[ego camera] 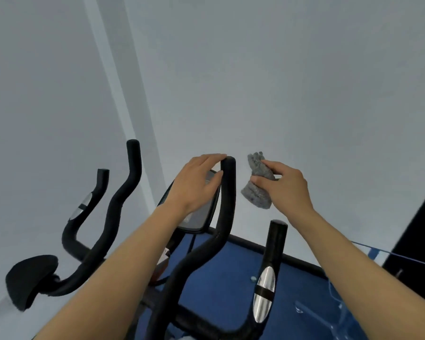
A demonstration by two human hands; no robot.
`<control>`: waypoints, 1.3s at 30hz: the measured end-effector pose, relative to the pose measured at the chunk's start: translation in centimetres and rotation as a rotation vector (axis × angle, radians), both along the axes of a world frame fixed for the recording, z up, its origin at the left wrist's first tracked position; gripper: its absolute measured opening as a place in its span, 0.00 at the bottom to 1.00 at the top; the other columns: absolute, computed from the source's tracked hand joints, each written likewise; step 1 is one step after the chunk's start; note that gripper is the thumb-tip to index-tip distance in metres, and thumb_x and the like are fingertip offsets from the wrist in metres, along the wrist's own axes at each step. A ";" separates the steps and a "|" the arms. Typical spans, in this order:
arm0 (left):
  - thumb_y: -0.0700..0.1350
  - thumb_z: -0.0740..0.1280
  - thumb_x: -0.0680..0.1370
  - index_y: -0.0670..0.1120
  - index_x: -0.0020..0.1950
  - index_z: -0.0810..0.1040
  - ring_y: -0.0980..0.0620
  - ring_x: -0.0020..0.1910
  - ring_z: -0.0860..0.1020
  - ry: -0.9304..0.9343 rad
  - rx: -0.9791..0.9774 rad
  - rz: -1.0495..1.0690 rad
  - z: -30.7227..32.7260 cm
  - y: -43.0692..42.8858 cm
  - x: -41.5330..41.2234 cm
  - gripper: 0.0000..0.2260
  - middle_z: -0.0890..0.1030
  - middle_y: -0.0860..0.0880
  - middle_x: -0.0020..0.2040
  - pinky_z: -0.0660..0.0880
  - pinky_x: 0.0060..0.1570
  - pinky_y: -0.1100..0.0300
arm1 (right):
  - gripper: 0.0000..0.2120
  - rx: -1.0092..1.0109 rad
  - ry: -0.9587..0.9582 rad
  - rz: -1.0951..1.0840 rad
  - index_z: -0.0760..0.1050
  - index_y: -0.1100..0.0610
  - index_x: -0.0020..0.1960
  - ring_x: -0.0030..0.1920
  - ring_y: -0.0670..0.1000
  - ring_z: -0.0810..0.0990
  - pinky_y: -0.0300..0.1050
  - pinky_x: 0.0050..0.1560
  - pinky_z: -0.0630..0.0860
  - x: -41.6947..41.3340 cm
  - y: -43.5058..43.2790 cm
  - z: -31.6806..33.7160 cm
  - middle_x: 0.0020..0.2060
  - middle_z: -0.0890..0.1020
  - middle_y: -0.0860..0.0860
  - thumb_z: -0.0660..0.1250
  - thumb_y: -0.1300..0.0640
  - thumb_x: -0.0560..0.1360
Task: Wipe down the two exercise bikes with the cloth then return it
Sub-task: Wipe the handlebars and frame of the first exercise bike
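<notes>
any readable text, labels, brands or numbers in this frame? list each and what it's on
None can be read.
Console on the near bike: mostly covered by the left hand; the visible face is blurred, no characters legible.
Silver grip plates on the handlebars: no print visible.
Grey cloth in the right hand: no label visible.

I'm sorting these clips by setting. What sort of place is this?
Probably a small gym or home workout room: two exercise bikes stand side by side, the near bike with a console and the far bike, on blue flooring by a plain wall.
</notes>
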State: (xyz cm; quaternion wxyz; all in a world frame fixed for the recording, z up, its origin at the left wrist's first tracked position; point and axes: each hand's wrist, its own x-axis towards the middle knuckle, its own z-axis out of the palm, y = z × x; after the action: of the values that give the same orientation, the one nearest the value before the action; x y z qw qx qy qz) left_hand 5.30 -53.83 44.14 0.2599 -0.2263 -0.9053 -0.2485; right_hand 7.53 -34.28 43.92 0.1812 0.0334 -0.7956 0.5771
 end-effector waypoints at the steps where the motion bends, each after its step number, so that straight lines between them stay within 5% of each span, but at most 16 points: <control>1: 0.46 0.61 0.79 0.52 0.67 0.71 0.54 0.64 0.68 -0.002 0.030 -0.038 0.0 -0.3 -0.5 0.16 0.74 0.53 0.65 0.60 0.62 0.65 | 0.21 -0.011 0.001 -0.011 0.75 0.51 0.60 0.49 0.47 0.80 0.44 0.55 0.76 -0.1 -0.5 0.1 0.53 0.80 0.47 0.73 0.56 0.68; 6: 0.51 0.61 0.78 0.55 0.61 0.76 0.61 0.61 0.68 -0.032 0.202 -0.127 -0.3 -0.7 -1.8 0.12 0.76 0.59 0.60 0.59 0.58 0.75 | 0.20 -0.042 0.022 -0.027 0.76 0.49 0.59 0.40 0.36 0.80 0.26 0.38 0.74 0.4 -2.3 0.4 0.47 0.80 0.41 0.73 0.54 0.68; 15: 0.56 0.57 0.78 0.56 0.63 0.76 0.62 0.61 0.69 -0.074 0.281 -0.187 -0.3 -0.9 -1.5 0.16 0.75 0.64 0.57 0.64 0.60 0.68 | 0.24 -0.049 0.048 -0.114 0.71 0.54 0.64 0.50 0.46 0.78 0.42 0.52 0.75 1.0 -6.5 -1.2 0.52 0.80 0.49 0.72 0.54 0.69; 19: 0.59 0.54 0.78 0.58 0.62 0.76 0.64 0.61 0.70 -0.095 0.308 -0.247 -0.2 -1.1 -1.5 0.18 0.74 0.66 0.58 0.65 0.61 0.66 | 0.12 -0.056 0.153 -0.253 0.76 0.45 0.51 0.43 0.39 0.77 0.28 0.42 0.72 0.7 -7.2 -1.4 0.44 0.80 0.44 0.72 0.51 0.69; 21: 0.61 0.52 0.77 0.58 0.61 0.77 0.66 0.59 0.71 -0.132 0.340 -0.271 0.1 -1.3 -1.6 0.19 0.75 0.66 0.56 0.66 0.59 0.67 | 0.13 -0.017 0.196 -0.296 0.77 0.47 0.53 0.43 0.38 0.75 0.26 0.42 0.69 0.8 -7.8 -1.4 0.42 0.77 0.41 0.71 0.49 0.69; 26: 0.61 0.51 0.77 0.58 0.59 0.78 0.64 0.58 0.73 -0.162 0.388 -0.356 0.1 -1.7 -2.4 0.20 0.77 0.65 0.55 0.69 0.58 0.63 | 0.18 0.406 0.289 -0.464 0.74 0.55 0.61 0.53 0.49 0.72 0.47 0.51 0.73 1.2 -8.9 -2.1 0.52 0.78 0.50 0.63 0.47 0.75; 28: 0.60 0.51 0.77 0.58 0.58 0.78 0.63 0.59 0.72 -0.166 0.389 -0.383 0.2 -1.9 -2.7 0.20 0.76 0.65 0.54 0.69 0.59 0.61 | 0.17 0.353 0.271 -0.406 0.71 0.56 0.63 0.54 0.45 0.73 0.39 0.53 0.72 1.0 -9.3 -2.2 0.56 0.77 0.51 0.62 0.51 0.76; 32: 0.60 0.50 0.78 0.56 0.58 0.79 0.62 0.60 0.71 -0.130 0.367 -0.419 0.2 -1.9 -3.3 0.21 0.76 0.64 0.55 0.67 0.61 0.62 | 0.11 0.294 0.306 -0.484 0.74 0.60 0.57 0.42 0.43 0.71 0.21 0.45 0.64 0.3 -10.0 -2.3 0.44 0.75 0.49 0.66 0.60 0.75; 39: 0.57 0.52 0.78 0.52 0.59 0.79 0.59 0.62 0.72 -0.092 0.413 -0.460 -0.4 -1.7 -3.4 0.20 0.78 0.58 0.58 0.67 0.63 0.58 | 0.05 0.362 0.269 -0.470 0.79 0.60 0.49 0.35 0.41 0.71 0.20 0.41 0.64 1.4 -9.7 -2.7 0.38 0.77 0.52 0.66 0.64 0.74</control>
State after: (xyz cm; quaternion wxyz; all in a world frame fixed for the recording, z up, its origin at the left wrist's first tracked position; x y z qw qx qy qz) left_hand 1.87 -55.49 43.77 0.1962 -0.3563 -0.7714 -0.4895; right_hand 8.91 -43.98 41.20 0.4040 -0.0434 -0.8402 0.3591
